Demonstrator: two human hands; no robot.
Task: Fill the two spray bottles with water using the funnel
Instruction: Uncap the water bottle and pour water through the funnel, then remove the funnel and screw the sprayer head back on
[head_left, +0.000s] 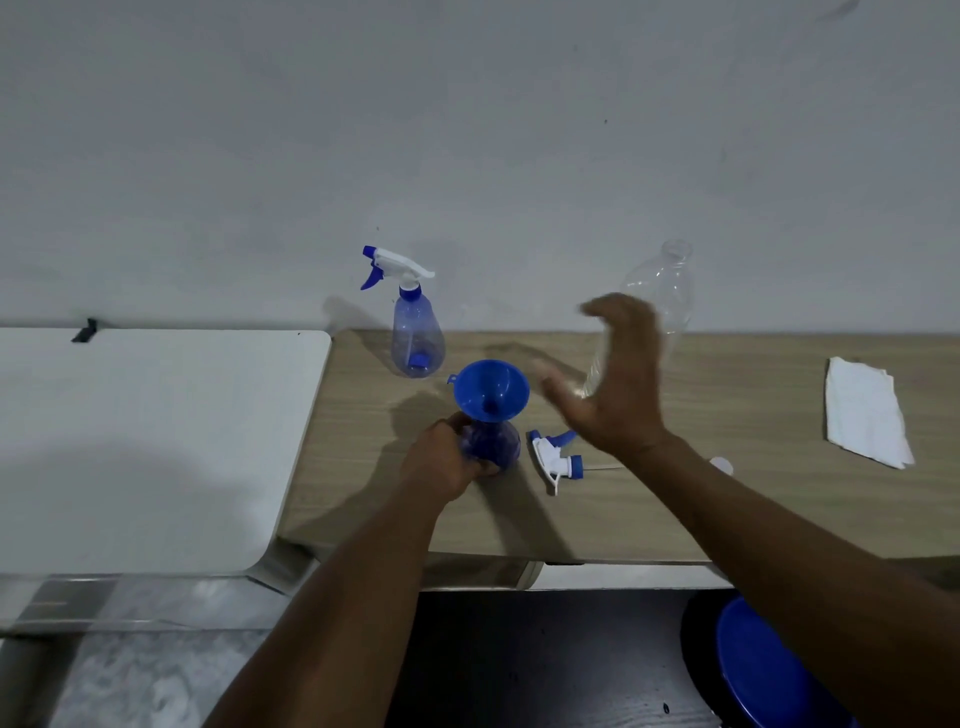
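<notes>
Two spray bottles: near one (493, 441) uncapped, gripped by the left hand (441, 462); far one (417, 332) capped, apparently empty, by the wall.
Funnel (491, 387): seated upright in the near bottle's neck, bowl empty.
Clear bottle (660, 301): standing upright, just beyond the right hand (618, 384), far-right of the funnel; water level cannot be told.
Right hand: spread, blurred, holding nothing, nearer the clear bottle.
Loose trigger head (556, 454): lying on the tabletop (753, 499), right of the near bottle.
Cloth (865, 413): far right.

A blue funnel (491, 388) sits upright in the neck of 1 translucent blue spray bottle (496, 442). At 11 o'clock stands bottle 2 (417, 332), capped. At 3 o'clock lies a detached trigger head (555, 453).
</notes>
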